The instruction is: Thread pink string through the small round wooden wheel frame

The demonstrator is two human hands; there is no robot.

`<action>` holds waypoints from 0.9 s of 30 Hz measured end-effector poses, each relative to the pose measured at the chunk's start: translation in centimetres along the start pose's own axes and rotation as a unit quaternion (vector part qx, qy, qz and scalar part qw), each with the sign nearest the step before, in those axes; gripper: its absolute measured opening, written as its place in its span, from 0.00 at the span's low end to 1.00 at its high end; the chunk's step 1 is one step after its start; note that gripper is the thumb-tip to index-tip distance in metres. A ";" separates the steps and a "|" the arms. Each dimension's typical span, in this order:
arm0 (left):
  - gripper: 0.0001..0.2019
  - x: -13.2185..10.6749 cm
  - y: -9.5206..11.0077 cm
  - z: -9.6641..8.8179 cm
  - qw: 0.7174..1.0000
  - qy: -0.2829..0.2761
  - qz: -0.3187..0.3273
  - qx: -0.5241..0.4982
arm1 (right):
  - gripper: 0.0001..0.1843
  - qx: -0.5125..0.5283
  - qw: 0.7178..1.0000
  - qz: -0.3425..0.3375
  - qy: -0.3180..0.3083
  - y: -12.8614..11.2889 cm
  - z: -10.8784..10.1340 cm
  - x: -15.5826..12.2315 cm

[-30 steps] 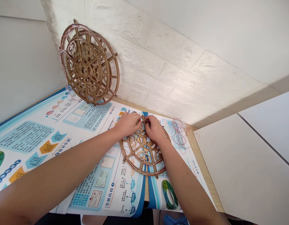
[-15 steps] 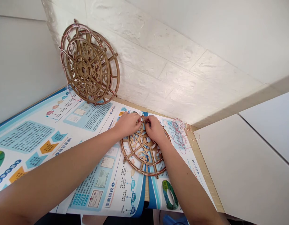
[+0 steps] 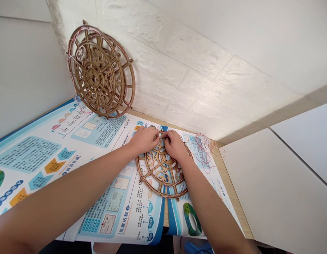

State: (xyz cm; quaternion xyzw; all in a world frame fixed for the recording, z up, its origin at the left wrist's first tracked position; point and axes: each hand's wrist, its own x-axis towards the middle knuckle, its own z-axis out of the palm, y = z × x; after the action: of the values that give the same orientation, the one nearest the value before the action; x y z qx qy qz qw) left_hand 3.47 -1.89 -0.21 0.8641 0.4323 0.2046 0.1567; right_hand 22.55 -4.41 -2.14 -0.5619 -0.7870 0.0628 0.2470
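Observation:
A round bronze-coloured openwork wheel (image 3: 163, 175) with curled ornament lies flat on the table, thin reddish wire running along its rim. My left hand (image 3: 145, 140) is closed in a pinch at the wheel's far edge. Close beside it on the right, my right hand (image 3: 175, 144) pinches at the same spot, thumb against forefinger. A thin wire seems to run between the fingertips, though the fingers mostly hide it. Part of the wheel's right side is covered by my right hand and forearm.
Similar bronze wheels (image 3: 107, 79) lean stacked against the white wall (image 3: 163, 63) at the back left, wire wound on them. A tangle of pink-red wire (image 3: 205, 150) lies right of my hands. Printed posters (image 3: 100, 155) cover the table; a white panel (image 3: 274, 183) stands at right.
Almost nothing differs. Both hands stay at the wheel's far edge, with only a slight shift of the right fingers; the wheel lies in the same place.

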 end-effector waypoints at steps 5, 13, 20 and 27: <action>0.10 0.0 -0.1 0.1 1.000 0.001 0.005 -0.003 | 0.10 -0.002 1.000 -0.001 0.001 0.0 0.0 0.0; 0.10 0.0 -0.2 0.2 1.000 0.006 0.003 0.000 | 0.10 -0.001 1.000 -0.002 -0.002 0.1 0.0 -0.1; 0.13 0.1 -0.1 -0.2 1.000 0.007 -0.001 0.003 | 0.10 0.000 1.000 0.000 -0.004 0.0 0.0 0.0; 0.12 0.1 -0.2 -0.2 1.000 0.002 -0.005 0.001 | 0.11 0.000 1.000 0.001 -0.003 -0.1 0.0 0.0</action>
State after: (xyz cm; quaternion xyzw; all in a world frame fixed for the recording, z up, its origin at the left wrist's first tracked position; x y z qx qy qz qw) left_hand 3.30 -1.69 -0.13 0.8617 0.4369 0.2053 0.1561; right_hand 22.50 -4.47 -2.08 -0.5622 -0.7872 0.0648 0.2449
